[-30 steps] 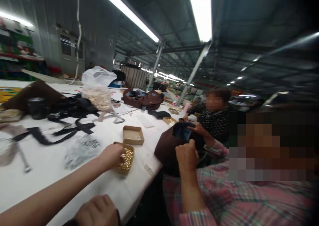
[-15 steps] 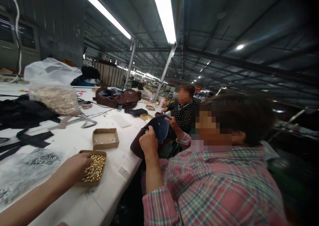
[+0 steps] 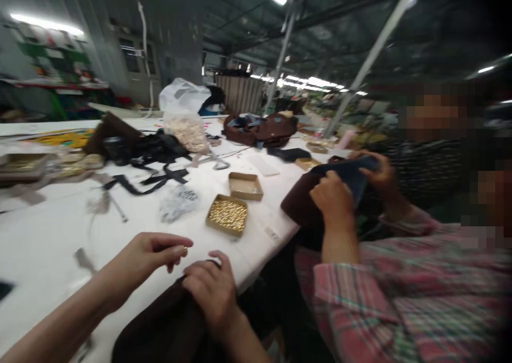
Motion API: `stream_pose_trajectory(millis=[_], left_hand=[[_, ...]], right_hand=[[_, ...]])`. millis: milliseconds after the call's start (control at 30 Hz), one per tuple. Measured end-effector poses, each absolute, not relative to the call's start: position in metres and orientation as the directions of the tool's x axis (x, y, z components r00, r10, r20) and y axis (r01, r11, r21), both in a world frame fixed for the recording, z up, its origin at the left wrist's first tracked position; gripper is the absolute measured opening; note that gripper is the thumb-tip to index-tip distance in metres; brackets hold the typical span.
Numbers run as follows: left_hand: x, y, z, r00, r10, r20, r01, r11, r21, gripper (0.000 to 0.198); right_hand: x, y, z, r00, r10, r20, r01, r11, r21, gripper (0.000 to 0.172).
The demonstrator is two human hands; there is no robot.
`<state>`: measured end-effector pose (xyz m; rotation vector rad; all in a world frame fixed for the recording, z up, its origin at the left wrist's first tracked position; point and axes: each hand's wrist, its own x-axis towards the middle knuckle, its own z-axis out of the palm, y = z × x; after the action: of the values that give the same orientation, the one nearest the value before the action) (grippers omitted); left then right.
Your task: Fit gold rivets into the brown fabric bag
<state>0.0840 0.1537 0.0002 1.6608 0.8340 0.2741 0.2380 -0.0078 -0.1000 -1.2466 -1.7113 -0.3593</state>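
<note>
My left hand (image 3: 154, 253) pinches a tiny gold-coloured metal piece (image 3: 185, 251) between thumb and index finger, above the white table. My right hand (image 3: 214, 293) grips the top edge of a dark brown fabric piece (image 3: 164, 320), which hangs over the table's near edge. The fingertips of both hands are a short gap apart. Beyond them stands a small cardboard box (image 3: 222, 229) filled with gold metal pieces. Another shallow box (image 3: 242, 185) behind it holds a few small bits.
A clear bag of silver parts (image 3: 178, 202) lies left of the boxes, near black straps (image 3: 136, 184). At right a co-worker in a plaid shirt (image 3: 384, 299) holds a brown and blue fabric piece (image 3: 302, 200). Farther back are a full plastic bag (image 3: 186, 131) and brown bags (image 3: 260, 131).
My left hand has come from the box of gold pieces back toward me, pinching one piece. The view has turned left, and my right hand with the dark fabric is now visible.
</note>
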Motion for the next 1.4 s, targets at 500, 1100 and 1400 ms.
stream_pose_trajectory(millis=[500, 1100, 1400], left_hand=[[0.033, 0.067, -0.046, 0.74, 0.521, -0.426, -0.088, 0.702, 0.706, 0.05], [0.029, 0.059, -0.054, 0.811, 0.451, -0.372, -0.164, 0.786, 0.597, 0.046], [0.025, 0.061, -0.055, 0.819, 0.465, -0.337, -0.177, 0.763, 0.622, 0.038]], right_hand=[[0.232, -0.038, -0.078, -0.085, 0.486, 0.87, 0.799, 0.554, -0.232, 0.023], [0.22, -0.045, -0.068, -0.078, 0.506, 0.859, 0.818, 0.525, -0.235, 0.021], [0.217, -0.041, -0.063, -0.117, 0.527, 0.842, 0.804, 0.548, -0.231, 0.021]])
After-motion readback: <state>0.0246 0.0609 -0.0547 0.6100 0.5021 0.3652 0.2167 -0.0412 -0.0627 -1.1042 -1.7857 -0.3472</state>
